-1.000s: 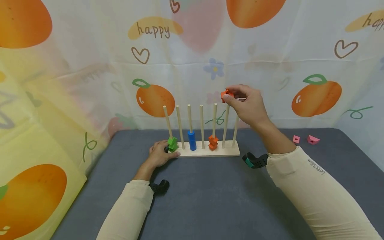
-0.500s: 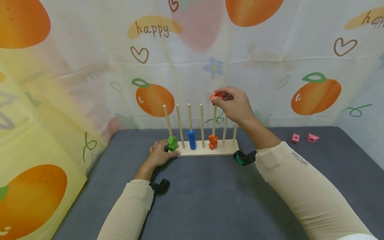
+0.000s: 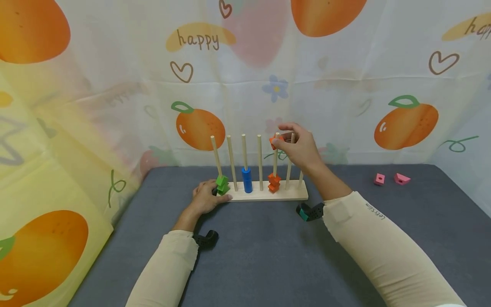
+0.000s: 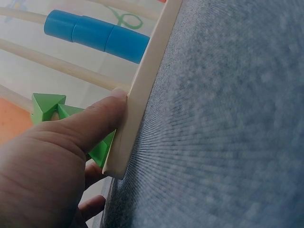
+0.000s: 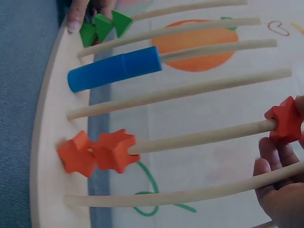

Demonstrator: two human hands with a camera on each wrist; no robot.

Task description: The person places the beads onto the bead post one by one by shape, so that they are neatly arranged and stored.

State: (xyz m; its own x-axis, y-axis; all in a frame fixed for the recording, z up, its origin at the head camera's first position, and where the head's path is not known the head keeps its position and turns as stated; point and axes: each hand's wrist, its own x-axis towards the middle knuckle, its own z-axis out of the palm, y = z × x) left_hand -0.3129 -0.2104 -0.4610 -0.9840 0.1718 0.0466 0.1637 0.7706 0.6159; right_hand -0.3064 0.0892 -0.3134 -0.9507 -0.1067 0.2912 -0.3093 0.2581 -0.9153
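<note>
A wooden peg board (image 3: 285,196) with a row of upright pegs stands on the table. My left hand (image 3: 204,198) grips its left end, thumb (image 4: 102,116) on the front edge and fingers partly hidden behind. Near the top of the fifth peg from the left, my right hand (image 3: 301,149) pinches an orange star bead (image 5: 286,121); the peg runs into it. Lower on that peg sit more orange star beads (image 5: 114,151). Blue cylinder beads (image 3: 247,181) are stacked on the third peg, and green triangle beads (image 4: 49,105) on the first, beside my left hand.
Two pink beads (image 3: 379,179) (image 3: 402,179) lie on the grey tabletop (image 3: 264,256) at the right. A patterned cloth (image 3: 330,85) hangs close behind the peg board. Bare pegs stand between and beside the stacks.
My right hand has moved left with the orange star bead, from above the right-hand pegs to the fifth peg, then lowered it slightly onto that peg. The left hand stays put.
</note>
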